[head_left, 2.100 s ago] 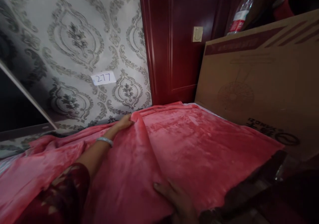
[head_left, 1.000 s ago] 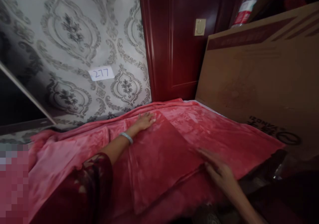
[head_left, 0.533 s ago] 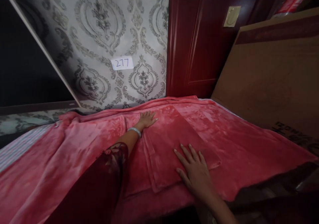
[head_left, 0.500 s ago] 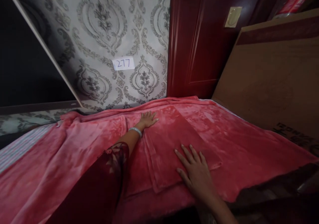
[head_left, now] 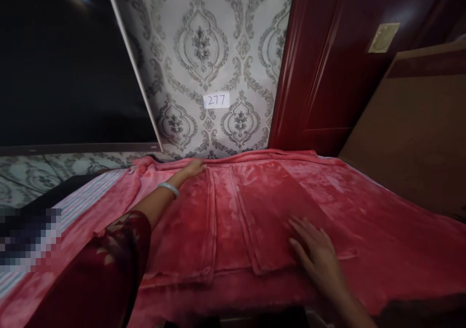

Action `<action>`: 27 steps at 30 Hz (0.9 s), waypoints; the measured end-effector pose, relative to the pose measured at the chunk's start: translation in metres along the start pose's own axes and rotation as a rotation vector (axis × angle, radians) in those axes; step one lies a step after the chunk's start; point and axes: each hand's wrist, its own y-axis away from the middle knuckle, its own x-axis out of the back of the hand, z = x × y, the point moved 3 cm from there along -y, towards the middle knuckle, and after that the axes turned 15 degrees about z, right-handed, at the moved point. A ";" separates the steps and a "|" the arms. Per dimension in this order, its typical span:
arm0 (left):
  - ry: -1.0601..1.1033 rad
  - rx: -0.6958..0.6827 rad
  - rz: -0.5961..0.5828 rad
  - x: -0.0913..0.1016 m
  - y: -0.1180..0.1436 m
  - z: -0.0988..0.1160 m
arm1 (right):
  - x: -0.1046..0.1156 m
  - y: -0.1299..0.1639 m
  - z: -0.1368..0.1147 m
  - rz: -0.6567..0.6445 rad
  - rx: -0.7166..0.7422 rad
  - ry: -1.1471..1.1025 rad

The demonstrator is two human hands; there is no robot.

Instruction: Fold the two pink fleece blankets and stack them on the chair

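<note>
A red plush blanket (head_left: pixel 233 221) lies spread out, with folded panels on its left and right sides and a narrow strip between them. At the far edge of the left panel is my left hand (head_left: pixel 194 167), a pale bangle on its wrist. Its fingers look bunched against the blanket, closed on the cloth, though their tips are partly hidden. My right hand (head_left: pixel 316 248) rests over the right panel near its front edge. The fingers there are stretched out and slightly blurred, holding nothing.
Striped cloth (head_left: pixel 85 199) shows beyond the blanket's left side. A dark screen (head_left: pixel 65 70) stands at the back left against patterned wallpaper (head_left: pixel 204 12) bearing a paper marked 277 (head_left: pixel 216 100). A cardboard box (head_left: pixel 418 133) and a dark red door (head_left: pixel 327 75) bound the right.
My left hand has moved from lying spread between the panels to the left panel's far edge. My right hand stays over the right panel. The view has turned left.
</note>
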 end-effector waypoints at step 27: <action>0.028 0.092 -0.015 -0.050 -0.033 -0.047 | -0.093 -0.016 -0.185 -0.321 -0.600 -0.927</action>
